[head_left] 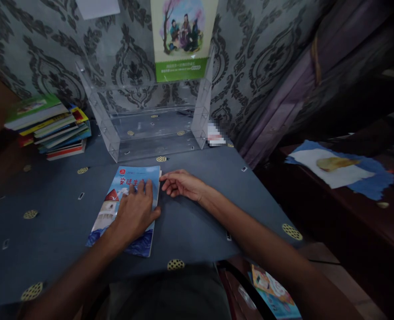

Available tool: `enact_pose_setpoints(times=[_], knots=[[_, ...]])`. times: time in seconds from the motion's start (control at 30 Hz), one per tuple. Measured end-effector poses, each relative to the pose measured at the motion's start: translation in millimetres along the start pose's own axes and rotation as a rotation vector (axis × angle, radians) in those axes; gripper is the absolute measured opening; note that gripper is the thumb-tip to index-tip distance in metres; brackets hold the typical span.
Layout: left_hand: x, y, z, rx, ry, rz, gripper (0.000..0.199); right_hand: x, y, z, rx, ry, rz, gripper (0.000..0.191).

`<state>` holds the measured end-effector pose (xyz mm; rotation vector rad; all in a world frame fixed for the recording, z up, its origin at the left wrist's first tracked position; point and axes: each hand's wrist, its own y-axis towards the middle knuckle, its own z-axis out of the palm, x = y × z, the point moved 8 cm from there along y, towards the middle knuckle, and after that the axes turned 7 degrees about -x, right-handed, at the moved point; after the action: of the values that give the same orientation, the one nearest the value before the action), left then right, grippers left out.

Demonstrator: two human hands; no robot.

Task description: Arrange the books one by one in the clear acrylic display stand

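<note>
On the left of the worktop (60,231), the stack of books (63,129) is uneven, its upper volumes jutting past those below, so a stray knock could probably send some sliding. Right of it, the blue book (142,244) lies face up on the near part of the worktop. The left hand (136,211) rests flat on its cover, fingers spread and grasping nothing; a sideways push from there could skew the book. The right hand (183,183), fingers half curled, is at the book's right edge. Should it lift that edge while the left hand bears down, the soft cover could crease. On the far side, the clear stand (202,118) carries an upright green-and-cream book (185,44); its see-through walls are easy to misjudge, and a bump could tip that book.

As for what is hard to make out, the stack blurs at its left end, and the left fingers cover part of the blue book's title. Whether the right fingertips pinch the pages or merely touch the edge, I cannot tell. The top of the green-and-cream book is cut off, a small item (216,137) right of the stand is pixelated, and the right forearm partly hides a colourful book (277,293) below the worktop.
</note>
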<state>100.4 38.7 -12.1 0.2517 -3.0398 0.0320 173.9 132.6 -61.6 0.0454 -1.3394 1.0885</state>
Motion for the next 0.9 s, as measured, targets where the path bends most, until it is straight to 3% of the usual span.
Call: enact_pose_setpoints(times=[0.33, 0.5, 0.7, 0.9], knots=[[-1.7, 0.0, -13.3, 0.051, -0.036, 0.042, 0.052, 4.0, -8.2, -0.5, -0.034, -0.119, -0.005, 0.023], [9.7, 0.1, -17.0, 0.064, -0.100, 0.035, 0.054, -5.2, -2.7, 7.6, 0.070, -0.031, 0.034, 0.020], [8.9, -2.4, -17.6, 0.030, -0.115, 0.029, 0.050, -1.1, 4.6, 9.0, 0.119, 0.091, -0.185, 0.012], [9.5, -4.2, -14.7, -0.026, -0.104, 0.037, 0.040, -7.2, 12.8, 11.9, 0.201, 0.231, -0.161, 0.014]])
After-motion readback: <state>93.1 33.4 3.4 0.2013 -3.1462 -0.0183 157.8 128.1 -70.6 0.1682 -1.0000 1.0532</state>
